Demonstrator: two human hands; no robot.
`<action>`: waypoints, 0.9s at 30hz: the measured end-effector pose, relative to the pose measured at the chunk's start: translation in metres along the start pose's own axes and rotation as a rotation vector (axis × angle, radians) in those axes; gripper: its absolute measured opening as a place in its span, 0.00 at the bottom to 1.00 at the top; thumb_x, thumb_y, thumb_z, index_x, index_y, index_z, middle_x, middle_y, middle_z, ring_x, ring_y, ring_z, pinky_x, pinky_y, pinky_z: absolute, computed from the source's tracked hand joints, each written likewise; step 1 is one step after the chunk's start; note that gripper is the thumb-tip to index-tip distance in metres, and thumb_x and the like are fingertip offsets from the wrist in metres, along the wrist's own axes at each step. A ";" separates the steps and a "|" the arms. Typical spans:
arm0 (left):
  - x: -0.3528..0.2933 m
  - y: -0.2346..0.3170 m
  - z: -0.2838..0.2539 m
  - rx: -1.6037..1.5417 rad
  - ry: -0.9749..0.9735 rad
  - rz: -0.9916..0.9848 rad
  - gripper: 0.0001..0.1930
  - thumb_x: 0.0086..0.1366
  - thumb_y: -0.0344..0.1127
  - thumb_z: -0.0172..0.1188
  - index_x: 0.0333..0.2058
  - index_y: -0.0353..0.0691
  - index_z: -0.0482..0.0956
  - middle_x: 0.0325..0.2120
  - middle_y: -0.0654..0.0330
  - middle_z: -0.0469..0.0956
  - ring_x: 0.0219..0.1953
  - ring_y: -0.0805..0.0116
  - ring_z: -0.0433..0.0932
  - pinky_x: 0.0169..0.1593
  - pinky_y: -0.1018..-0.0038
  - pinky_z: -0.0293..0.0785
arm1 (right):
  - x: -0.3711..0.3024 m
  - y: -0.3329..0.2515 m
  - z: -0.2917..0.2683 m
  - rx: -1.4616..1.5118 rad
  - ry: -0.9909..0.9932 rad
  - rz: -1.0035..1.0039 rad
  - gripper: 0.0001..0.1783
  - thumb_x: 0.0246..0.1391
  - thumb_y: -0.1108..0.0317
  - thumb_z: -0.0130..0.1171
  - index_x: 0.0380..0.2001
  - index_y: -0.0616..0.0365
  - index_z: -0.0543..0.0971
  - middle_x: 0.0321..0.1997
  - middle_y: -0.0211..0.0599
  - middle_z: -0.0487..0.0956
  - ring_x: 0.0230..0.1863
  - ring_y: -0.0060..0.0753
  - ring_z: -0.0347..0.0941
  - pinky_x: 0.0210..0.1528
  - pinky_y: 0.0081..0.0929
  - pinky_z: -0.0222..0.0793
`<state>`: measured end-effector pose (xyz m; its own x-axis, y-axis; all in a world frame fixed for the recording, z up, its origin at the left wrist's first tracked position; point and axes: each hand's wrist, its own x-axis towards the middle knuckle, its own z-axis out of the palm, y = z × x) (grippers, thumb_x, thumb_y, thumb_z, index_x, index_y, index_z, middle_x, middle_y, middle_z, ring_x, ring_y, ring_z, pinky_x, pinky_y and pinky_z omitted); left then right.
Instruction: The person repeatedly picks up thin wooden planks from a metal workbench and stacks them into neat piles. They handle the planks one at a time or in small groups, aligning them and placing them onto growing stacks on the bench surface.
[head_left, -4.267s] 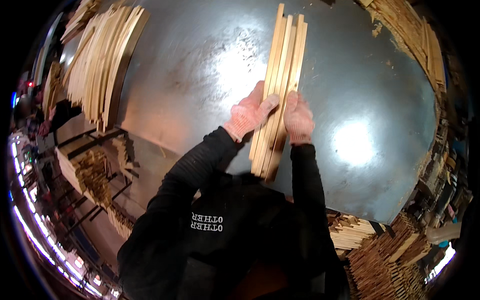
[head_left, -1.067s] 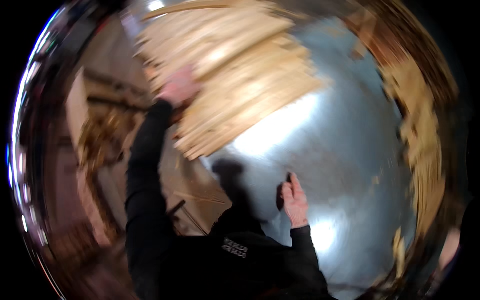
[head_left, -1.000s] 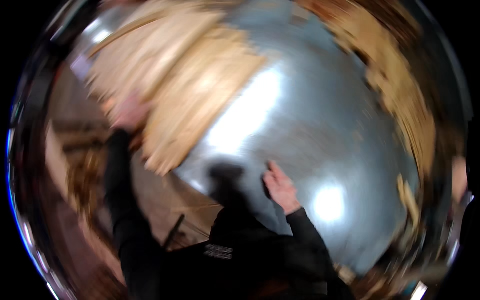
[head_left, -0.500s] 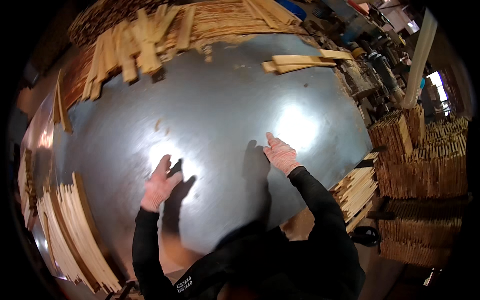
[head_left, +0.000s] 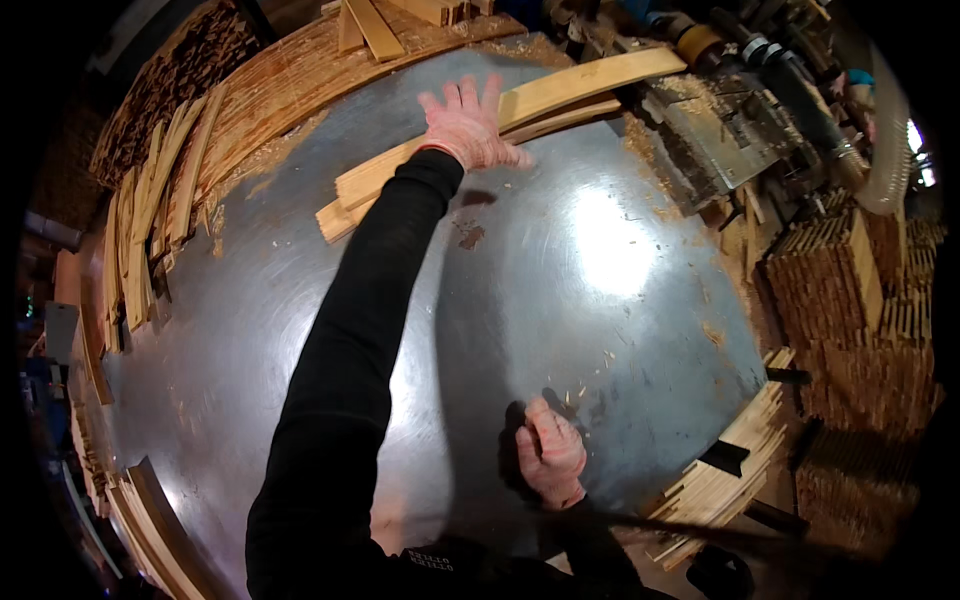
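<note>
My left hand (head_left: 467, 128) reaches far across a grey metal table (head_left: 560, 300) and lies flat, fingers spread, on a small stack of long pale wooden slats (head_left: 560, 95) at the table's far edge. It presses on them without gripping. My right hand (head_left: 549, 452) rests on the tabletop near the front edge, fingers loosely curled, holding nothing. Both arms wear black sleeves.
More wooden slats are piled along the far left rim (head_left: 170, 180) and at the near left edge (head_left: 150, 520). Slats stacked on end stand at the right (head_left: 830, 280), and another bundle lies off the table's lower right (head_left: 730, 470). A machine with a hose (head_left: 760, 110) sits at far right.
The view has swung round. My left hand has moved from the near tabletop out to the slats at the far edge. My right hand has drawn back toward the front edge.
</note>
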<state>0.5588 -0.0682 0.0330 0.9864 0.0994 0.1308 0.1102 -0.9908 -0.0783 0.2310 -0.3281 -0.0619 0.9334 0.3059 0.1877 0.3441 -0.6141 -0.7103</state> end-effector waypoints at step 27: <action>-0.493 -0.107 0.004 -1.415 -0.403 -0.943 0.36 0.54 0.44 0.71 0.59 0.34 0.71 0.48 0.54 0.81 0.51 0.61 0.80 0.54 0.67 0.76 | -0.108 -0.164 0.101 0.371 -0.366 0.263 0.49 0.54 0.54 0.67 0.70 0.63 0.55 0.73 0.63 0.52 0.71 0.61 0.53 0.71 0.49 0.54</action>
<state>0.0617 -0.0108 -0.0274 0.6430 0.4357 -0.6299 0.6489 0.1271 0.7502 0.0630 -0.1871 -0.0337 0.8638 0.4497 -0.2273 -0.0151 -0.4276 -0.9038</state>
